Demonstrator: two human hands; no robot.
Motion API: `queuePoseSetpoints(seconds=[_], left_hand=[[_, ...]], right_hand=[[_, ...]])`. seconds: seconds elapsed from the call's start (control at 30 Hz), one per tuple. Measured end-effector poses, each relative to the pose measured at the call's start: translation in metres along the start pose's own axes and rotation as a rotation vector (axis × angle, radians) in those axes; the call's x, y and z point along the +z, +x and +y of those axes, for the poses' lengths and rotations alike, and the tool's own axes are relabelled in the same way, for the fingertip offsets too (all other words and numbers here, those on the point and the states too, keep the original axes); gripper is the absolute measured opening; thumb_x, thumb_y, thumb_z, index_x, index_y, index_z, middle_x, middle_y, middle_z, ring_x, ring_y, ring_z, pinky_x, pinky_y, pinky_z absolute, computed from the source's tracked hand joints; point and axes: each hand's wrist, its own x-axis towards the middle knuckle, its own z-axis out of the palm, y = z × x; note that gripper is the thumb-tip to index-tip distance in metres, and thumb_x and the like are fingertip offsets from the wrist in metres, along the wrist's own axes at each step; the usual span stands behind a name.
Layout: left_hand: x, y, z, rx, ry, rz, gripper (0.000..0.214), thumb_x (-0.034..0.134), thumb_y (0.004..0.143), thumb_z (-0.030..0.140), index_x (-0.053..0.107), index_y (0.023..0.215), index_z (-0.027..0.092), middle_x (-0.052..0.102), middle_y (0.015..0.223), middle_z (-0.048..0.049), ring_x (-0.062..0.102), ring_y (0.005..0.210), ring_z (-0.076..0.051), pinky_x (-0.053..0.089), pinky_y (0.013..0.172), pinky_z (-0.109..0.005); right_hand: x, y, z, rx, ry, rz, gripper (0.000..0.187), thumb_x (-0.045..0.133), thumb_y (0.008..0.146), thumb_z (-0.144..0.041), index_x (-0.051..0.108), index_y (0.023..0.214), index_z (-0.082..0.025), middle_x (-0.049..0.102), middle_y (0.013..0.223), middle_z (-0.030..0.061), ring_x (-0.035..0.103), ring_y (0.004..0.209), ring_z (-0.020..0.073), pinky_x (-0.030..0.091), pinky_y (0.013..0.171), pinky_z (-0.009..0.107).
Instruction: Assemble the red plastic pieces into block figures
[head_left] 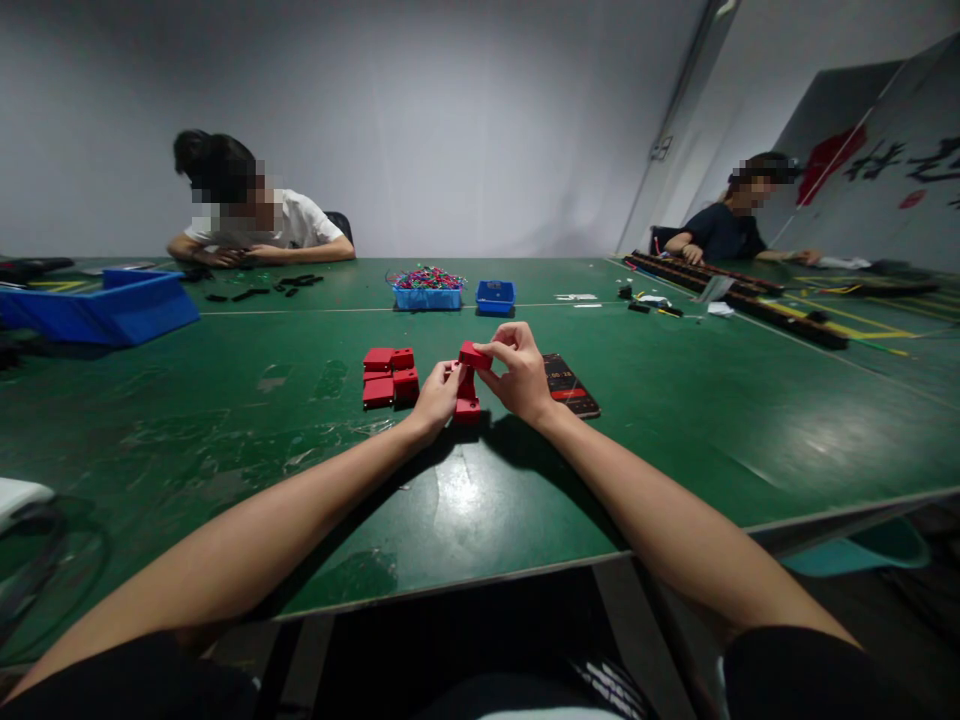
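Note:
My right hand (523, 372) pinches a small red block (475, 355) between thumb and fingers, just above the table. At the block's left side my left hand (437, 396) is closed, its thumb and fingertips against the same block. More red blocks (466, 411) sit on the table below and between my hands, partly covered by them. To the left of my left hand stands a group of several red blocks (379, 391), set close together in rows. A phone (574, 388) with a timer on its screen lies beside my right hand, which hides part of it.
Behind my hands are a blue tray heaped with small coloured pieces (427, 297) and a smaller blue bin (496, 297). A large blue bin (142, 308) stands left. People sit at the far left and right. Long dark strips (780, 315) lie at the right.

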Motion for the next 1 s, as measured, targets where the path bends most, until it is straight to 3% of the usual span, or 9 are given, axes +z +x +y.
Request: queuePoseSetpoints(seconds=[0.27,0.53,0.83,1.0], left_hand=[[0.001,-0.001,0.001,-0.005,-0.020,-0.003,0.035,0.065,0.083,0.045,0.055,0.099,0.015,0.062,0.076,-0.0011,0.062,0.060,-0.012,0.051,0.054,-0.022],[0.003,-0.002,0.007,-0.068,-0.144,0.067,0.029,0.064,0.085,0.038,0.051,0.100,0.016,0.063,0.074,0.0002,0.063,0.053,-0.012,0.054,0.055,-0.027],[0.007,-0.007,0.012,-0.064,-0.143,0.079,0.036,0.066,0.085,0.037,0.049,0.107,0.014,0.067,0.069,-0.0019,0.067,0.058,-0.015,0.055,0.058,-0.027],[0.004,-0.006,0.011,-0.098,-0.120,0.061,0.043,0.071,0.079,0.042,0.054,0.102,0.010,0.070,0.069,-0.0048,0.068,0.059,-0.016,0.054,0.059,-0.027]], right_hand=[[0.001,0.000,0.002,-0.037,0.010,-0.032,0.019,0.061,0.080,-0.012,0.071,0.092,-0.023,0.055,0.112,0.0085,0.053,0.087,0.0175,0.048,0.077,0.033],[0.002,0.000,0.003,-0.040,0.036,-0.034,0.011,0.057,0.085,-0.018,0.064,0.094,-0.020,0.060,0.112,0.0120,0.057,0.102,0.0227,0.046,0.086,0.037],[-0.003,0.001,-0.004,0.269,0.157,-0.106,0.022,0.051,0.090,-0.040,0.060,0.096,-0.021,0.066,0.088,0.0061,0.060,0.075,0.0190,0.044,0.073,0.028],[-0.003,0.002,-0.009,0.415,0.320,-0.078,0.023,0.054,0.087,-0.044,0.059,0.092,-0.022,0.066,0.080,0.0028,0.060,0.065,0.0165,0.044,0.063,0.025]])
